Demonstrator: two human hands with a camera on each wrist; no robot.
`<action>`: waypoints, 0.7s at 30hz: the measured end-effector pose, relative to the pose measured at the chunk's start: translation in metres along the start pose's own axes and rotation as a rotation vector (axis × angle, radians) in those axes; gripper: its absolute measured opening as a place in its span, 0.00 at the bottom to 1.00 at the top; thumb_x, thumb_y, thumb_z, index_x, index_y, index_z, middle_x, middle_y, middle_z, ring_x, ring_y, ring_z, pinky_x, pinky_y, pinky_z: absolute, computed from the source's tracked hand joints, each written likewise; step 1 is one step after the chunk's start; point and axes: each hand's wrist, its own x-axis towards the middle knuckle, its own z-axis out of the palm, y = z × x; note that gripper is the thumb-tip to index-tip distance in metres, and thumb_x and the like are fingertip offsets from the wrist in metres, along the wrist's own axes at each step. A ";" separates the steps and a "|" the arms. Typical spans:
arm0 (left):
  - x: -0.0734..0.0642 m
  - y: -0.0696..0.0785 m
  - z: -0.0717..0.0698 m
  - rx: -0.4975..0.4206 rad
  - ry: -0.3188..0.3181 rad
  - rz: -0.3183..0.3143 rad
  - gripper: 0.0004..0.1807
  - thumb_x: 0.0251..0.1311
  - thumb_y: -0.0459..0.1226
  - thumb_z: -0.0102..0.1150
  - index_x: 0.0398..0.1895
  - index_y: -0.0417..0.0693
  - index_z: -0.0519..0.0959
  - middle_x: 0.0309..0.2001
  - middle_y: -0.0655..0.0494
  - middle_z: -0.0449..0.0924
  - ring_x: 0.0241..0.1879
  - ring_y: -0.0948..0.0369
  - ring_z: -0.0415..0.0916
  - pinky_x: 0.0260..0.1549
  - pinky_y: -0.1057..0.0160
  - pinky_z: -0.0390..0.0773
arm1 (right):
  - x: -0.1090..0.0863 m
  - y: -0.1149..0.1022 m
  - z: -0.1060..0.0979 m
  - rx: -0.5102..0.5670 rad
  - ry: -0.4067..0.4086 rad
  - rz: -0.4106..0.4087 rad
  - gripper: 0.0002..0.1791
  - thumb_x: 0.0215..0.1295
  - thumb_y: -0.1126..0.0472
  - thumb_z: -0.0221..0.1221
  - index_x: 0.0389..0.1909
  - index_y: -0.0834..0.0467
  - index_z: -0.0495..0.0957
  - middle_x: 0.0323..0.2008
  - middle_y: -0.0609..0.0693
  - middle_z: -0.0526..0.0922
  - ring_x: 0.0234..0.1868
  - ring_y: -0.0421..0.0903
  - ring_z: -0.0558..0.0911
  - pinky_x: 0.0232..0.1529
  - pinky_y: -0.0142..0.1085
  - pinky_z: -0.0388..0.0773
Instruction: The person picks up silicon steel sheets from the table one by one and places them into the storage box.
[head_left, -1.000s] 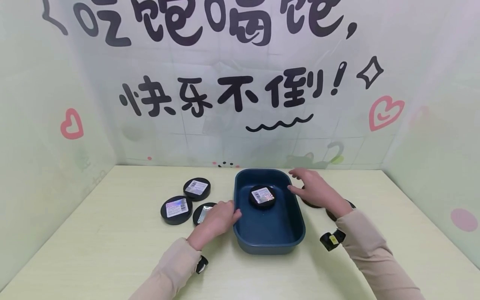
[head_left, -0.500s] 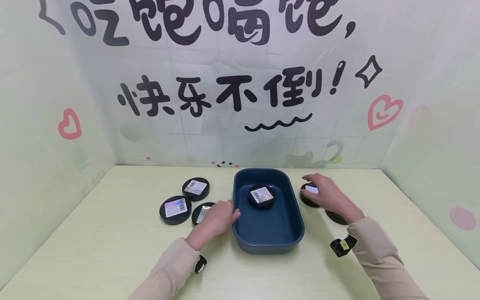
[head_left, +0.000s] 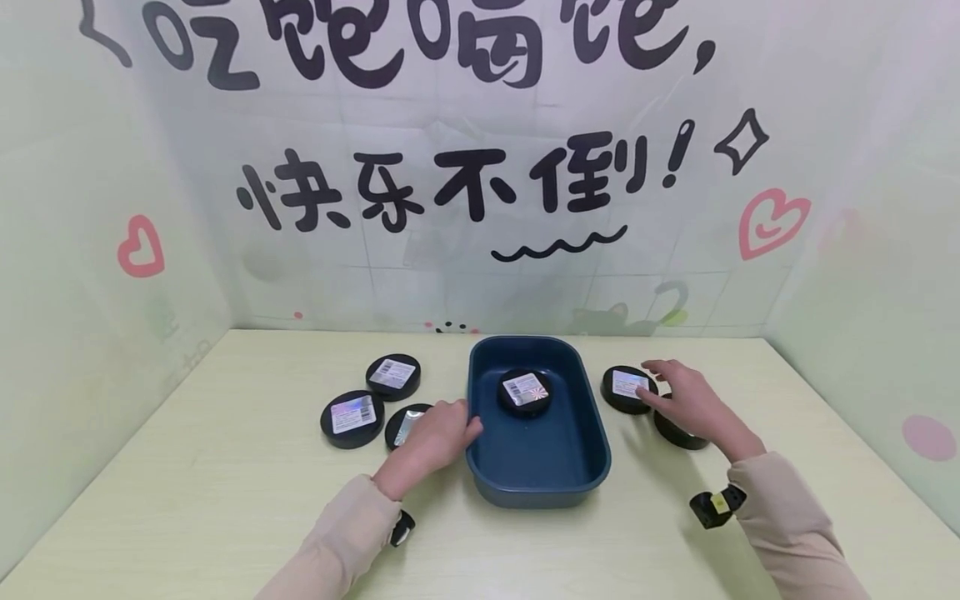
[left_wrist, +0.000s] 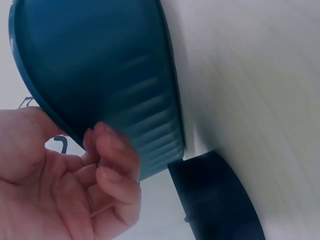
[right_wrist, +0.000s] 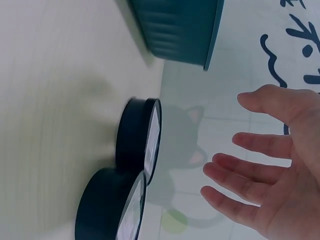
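A dark blue rectangular bin point(head_left: 536, 458) stands mid-table, holding one flat round black container point(head_left: 525, 408) with a label on top. At its left rim is my left hand point(head_left: 442, 433), thumb over the edge and fingers curled against the ribbed outer wall point(left_wrist: 145, 100) in the left wrist view. My right hand point(head_left: 686, 404) hovers with spread fingers, holding nothing, over two more black containers, a farther one point(head_left: 628, 389) and a nearer one point(head_left: 678, 433). The right wrist view shows that hand point(right_wrist: 275, 170) apart from both containers.
Left of the bin lie three labelled black containers: a back one point(head_left: 393, 377), a left one point(head_left: 352, 419) and one partly hidden point(head_left: 405, 423) behind the left hand. A printed backdrop point(head_left: 480, 292) closes off the table's point(head_left: 225, 500) far edge.
My right hand has moved rightward from the bin's right rim, past the farther container to above the nearer one. The left hand and the bin keep their places.
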 end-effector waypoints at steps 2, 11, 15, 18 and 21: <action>0.000 0.000 0.000 0.001 -0.001 -0.004 0.13 0.57 0.38 0.47 0.17 0.42 0.69 0.15 0.52 0.65 0.16 0.58 0.64 0.15 0.63 0.63 | -0.003 0.004 0.000 -0.013 -0.003 0.019 0.23 0.56 0.62 0.57 0.48 0.75 0.68 0.42 0.71 0.73 0.43 0.64 0.74 0.43 0.53 0.69; 0.001 -0.001 0.001 0.009 0.001 -0.005 0.13 0.57 0.38 0.47 0.16 0.42 0.68 0.15 0.52 0.65 0.15 0.58 0.64 0.15 0.63 0.62 | -0.013 0.022 0.003 -0.089 -0.090 0.118 0.30 0.54 0.57 0.58 0.47 0.80 0.66 0.43 0.76 0.69 0.47 0.70 0.67 0.47 0.55 0.64; 0.001 -0.001 0.001 0.014 0.006 0.000 0.14 0.56 0.38 0.47 0.16 0.43 0.68 0.15 0.52 0.65 0.15 0.58 0.64 0.14 0.63 0.62 | -0.017 0.031 0.006 -0.105 -0.125 0.159 0.34 0.50 0.54 0.60 0.45 0.81 0.65 0.41 0.77 0.69 0.44 0.71 0.68 0.43 0.55 0.66; 0.001 -0.001 0.001 0.020 0.010 0.006 0.13 0.56 0.37 0.47 0.16 0.42 0.68 0.15 0.52 0.65 0.15 0.58 0.64 0.15 0.63 0.63 | -0.019 0.035 0.008 -0.116 -0.158 0.192 0.36 0.48 0.53 0.62 0.46 0.81 0.64 0.39 0.77 0.69 0.41 0.70 0.69 0.40 0.55 0.67; 0.001 -0.001 0.001 0.021 0.006 0.003 0.13 0.56 0.37 0.47 0.16 0.42 0.68 0.15 0.51 0.66 0.15 0.58 0.64 0.15 0.63 0.63 | -0.021 0.036 0.008 -0.116 -0.206 0.227 0.39 0.47 0.52 0.63 0.48 0.81 0.62 0.40 0.78 0.67 0.40 0.70 0.69 0.39 0.56 0.67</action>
